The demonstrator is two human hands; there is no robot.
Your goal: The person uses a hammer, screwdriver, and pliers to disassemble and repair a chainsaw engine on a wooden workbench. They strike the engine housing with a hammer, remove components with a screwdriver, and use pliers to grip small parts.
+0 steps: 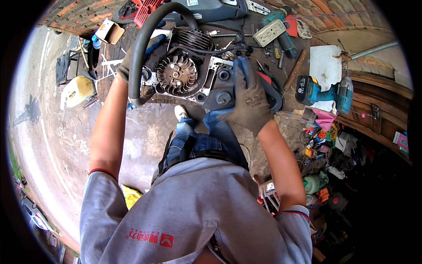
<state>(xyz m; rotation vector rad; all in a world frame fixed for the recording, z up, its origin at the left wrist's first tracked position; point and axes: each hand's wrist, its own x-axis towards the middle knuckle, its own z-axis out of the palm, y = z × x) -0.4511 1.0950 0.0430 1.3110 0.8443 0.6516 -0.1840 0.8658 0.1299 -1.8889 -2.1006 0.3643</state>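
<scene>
A partly dismantled chainsaw lies on the bench, its finned flywheel (pixel 176 73) and the ribbed cylinder (pixel 192 39) exposed. The black tube handle (pixel 137 57) arches over its left side. My left hand (pixel 151 47), in a grey and blue glove, reaches beneath that handle beside the cylinder. Its visible fingers are stretched out, and the tube hides part of the hand. At the saw's right end, my gloved right hand (pixel 248 94) rests against the dark rear housing (pixel 221 97). Its fingers point away from me and the thumb reaches left along the near edge.
A power strip (pixel 269 33), loose parts and hand tools lie at the back right of the workbench (pixel 295 66). A teal cordless impact driver (pixel 327 93) is farther right. A grey tool housing (pixel 206 11) stands behind the saw. A yellowish container (pixel 78 91) sits at left.
</scene>
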